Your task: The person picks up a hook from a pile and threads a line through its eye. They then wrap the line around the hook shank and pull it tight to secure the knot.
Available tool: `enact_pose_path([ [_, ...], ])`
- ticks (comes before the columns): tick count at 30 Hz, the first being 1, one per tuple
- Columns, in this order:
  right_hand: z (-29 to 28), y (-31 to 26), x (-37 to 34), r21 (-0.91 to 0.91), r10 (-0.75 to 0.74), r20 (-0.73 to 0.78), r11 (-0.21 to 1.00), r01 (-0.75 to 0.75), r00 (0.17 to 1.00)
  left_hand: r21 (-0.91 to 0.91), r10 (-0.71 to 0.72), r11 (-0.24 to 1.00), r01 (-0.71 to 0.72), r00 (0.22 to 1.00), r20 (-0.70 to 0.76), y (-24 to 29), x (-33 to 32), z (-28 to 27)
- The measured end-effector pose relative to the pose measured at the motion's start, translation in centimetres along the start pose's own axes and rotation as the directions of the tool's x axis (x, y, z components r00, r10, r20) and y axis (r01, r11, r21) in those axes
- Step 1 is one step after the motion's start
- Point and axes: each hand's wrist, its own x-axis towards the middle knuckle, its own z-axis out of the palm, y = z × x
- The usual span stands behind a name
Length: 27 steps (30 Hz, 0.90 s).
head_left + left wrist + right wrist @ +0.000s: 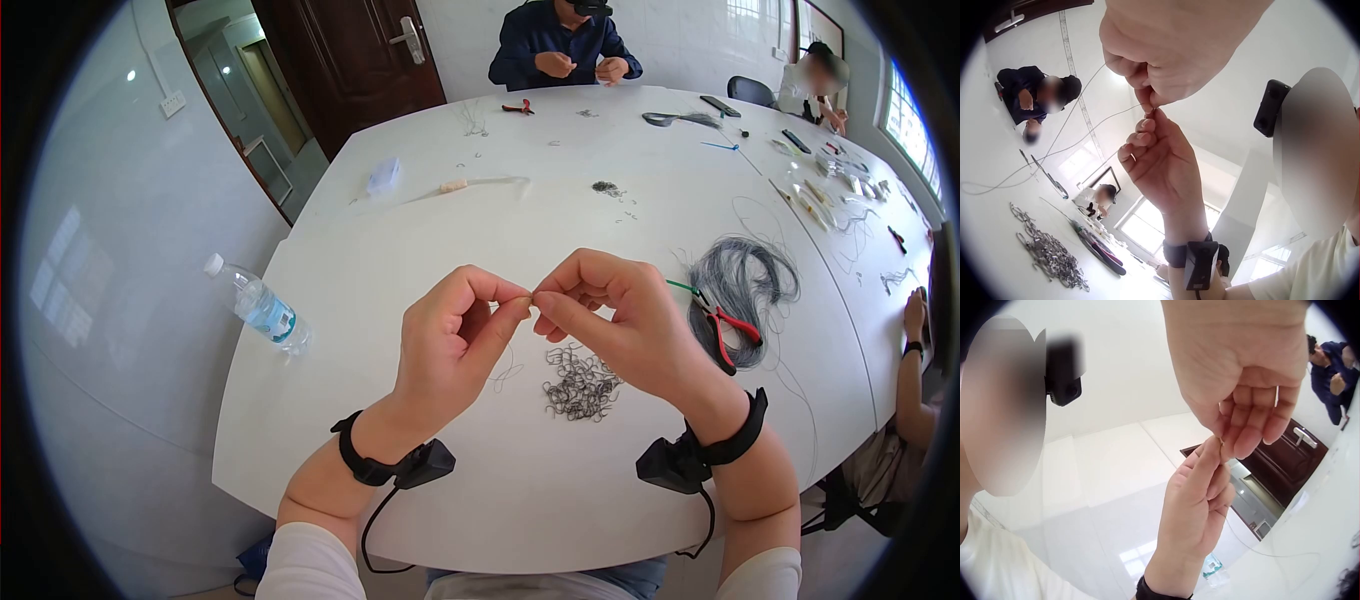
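Both hands meet fingertip to fingertip over the white table. My left hand pinches a thin grey fishing line between thumb and forefinger, and its loose loop hangs down in the left wrist view. Against it, my right hand pinches at the same spot, its other fingers loosely bent. A tiny yellowish bit shows between the touching fingertips; I cannot tell whether it is part of a hook. Below the right hand lies a pile of small metal fish hooks.
Red-handled pliers lie on a bundle of grey line at right. A water bottle stands at the left edge. Farther back are a smaller dark pile, a clear box and other pliers. Other people sit around the table.
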Motion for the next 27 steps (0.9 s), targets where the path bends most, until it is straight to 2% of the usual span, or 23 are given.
enact_pose_path([
  [19, -0.14, -0.23, 0.04, 0.031, 0.032, 0.024, 0.999, -0.033, 0.999, -0.003, -0.006, 1.0, 0.006, 1.0, -0.012, 0.07, 0.06, 0.07],
  [27, -0.02, -0.21, -0.05, 0.015, 0.024, 0.014, 1.0, -0.024, 1.0, 0.013, 0.034, 0.999, -0.034, 0.999, -0.018, -0.1, 0.07, 0.16],
])
